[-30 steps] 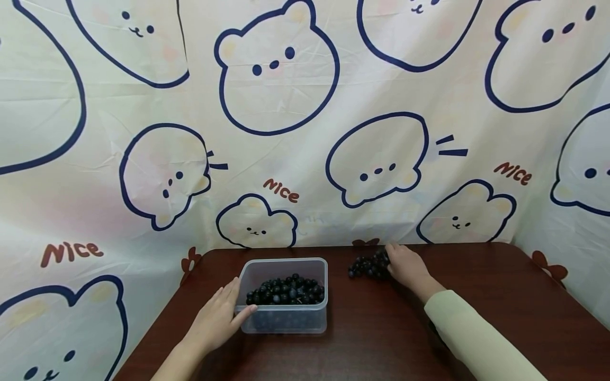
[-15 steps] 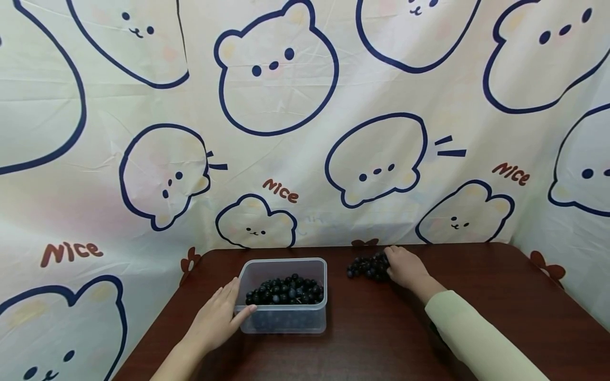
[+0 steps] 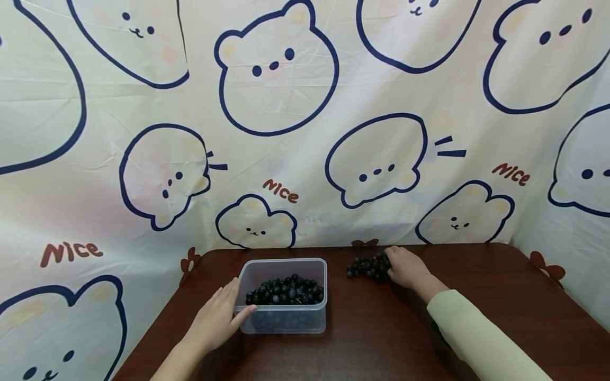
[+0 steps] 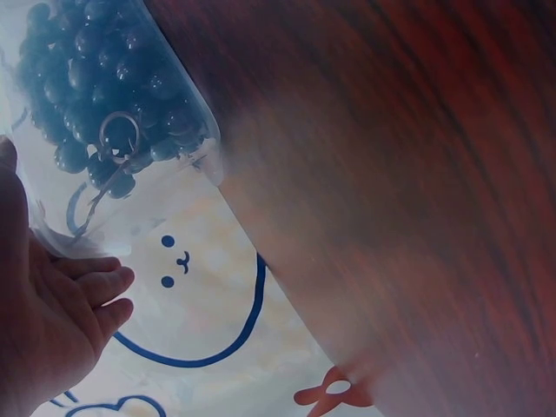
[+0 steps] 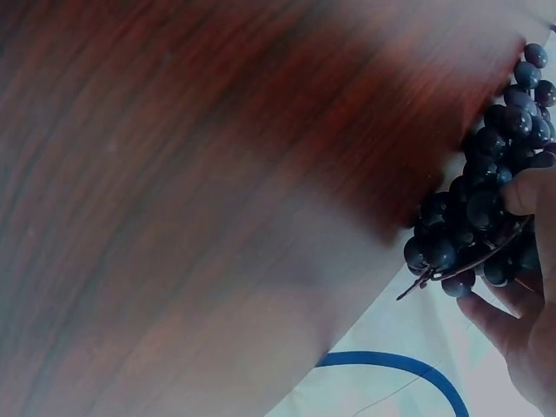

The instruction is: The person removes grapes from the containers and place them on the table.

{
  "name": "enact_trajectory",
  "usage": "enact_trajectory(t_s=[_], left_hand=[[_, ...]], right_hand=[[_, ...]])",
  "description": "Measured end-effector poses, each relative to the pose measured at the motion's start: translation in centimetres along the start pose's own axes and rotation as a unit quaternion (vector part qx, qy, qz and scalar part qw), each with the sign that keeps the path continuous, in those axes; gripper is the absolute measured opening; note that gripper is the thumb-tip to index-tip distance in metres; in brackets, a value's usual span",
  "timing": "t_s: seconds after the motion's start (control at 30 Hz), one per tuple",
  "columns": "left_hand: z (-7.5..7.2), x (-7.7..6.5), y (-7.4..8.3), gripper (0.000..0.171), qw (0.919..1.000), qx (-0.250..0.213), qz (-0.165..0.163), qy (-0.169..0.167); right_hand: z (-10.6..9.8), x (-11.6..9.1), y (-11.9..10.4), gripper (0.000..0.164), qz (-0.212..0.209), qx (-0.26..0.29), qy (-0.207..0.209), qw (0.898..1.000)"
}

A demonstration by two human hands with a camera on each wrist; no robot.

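Dark grapes (image 3: 286,290) on their stems fill part of a clear plastic container (image 3: 284,321) at the middle of the table. My left hand (image 3: 213,319) lies along its left side, fingers extended, with the thumb at the front rim; in the left wrist view the hand (image 4: 54,313) is beside the container's wall. Farther back and to the right, a bunch of dark grapes (image 3: 366,267) lies at the table's far edge. My right hand (image 3: 407,267) grips its right end. In the right wrist view, thumb and fingers curl around the bunch (image 5: 486,187) near its brown stem.
The brown wooden table (image 3: 362,338) ends just behind the bunch, against a pale cloth (image 3: 305,159) printed with bears. More of that cloth hangs at both sides. Between the container and the bunch is a stretch of tabletop.
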State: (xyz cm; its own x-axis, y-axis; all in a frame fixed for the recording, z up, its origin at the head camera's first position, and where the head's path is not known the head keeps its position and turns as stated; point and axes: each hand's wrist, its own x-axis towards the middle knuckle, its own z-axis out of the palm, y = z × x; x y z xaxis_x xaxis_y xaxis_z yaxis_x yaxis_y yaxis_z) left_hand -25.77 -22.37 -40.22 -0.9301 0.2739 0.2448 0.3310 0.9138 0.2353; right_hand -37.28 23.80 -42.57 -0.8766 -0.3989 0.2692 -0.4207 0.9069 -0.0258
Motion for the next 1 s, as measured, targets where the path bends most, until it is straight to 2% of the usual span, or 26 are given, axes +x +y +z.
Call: enact_trajectory(t_s=[0.57,1.0], left_hand=[[0.1,0.0,0.0,0.088,0.9992,0.032,0.018,0.015],[0.3,0.1,-0.1,0.086,0.9976,0.057,0.03,0.024]], right_hand=[[-0.9,-0.1,0.6,0.049,-0.002,0.011,-0.029,1.0],[-2.5,-0.3,-0.1,0.053,-0.023,0.018,-0.013,0.999]])
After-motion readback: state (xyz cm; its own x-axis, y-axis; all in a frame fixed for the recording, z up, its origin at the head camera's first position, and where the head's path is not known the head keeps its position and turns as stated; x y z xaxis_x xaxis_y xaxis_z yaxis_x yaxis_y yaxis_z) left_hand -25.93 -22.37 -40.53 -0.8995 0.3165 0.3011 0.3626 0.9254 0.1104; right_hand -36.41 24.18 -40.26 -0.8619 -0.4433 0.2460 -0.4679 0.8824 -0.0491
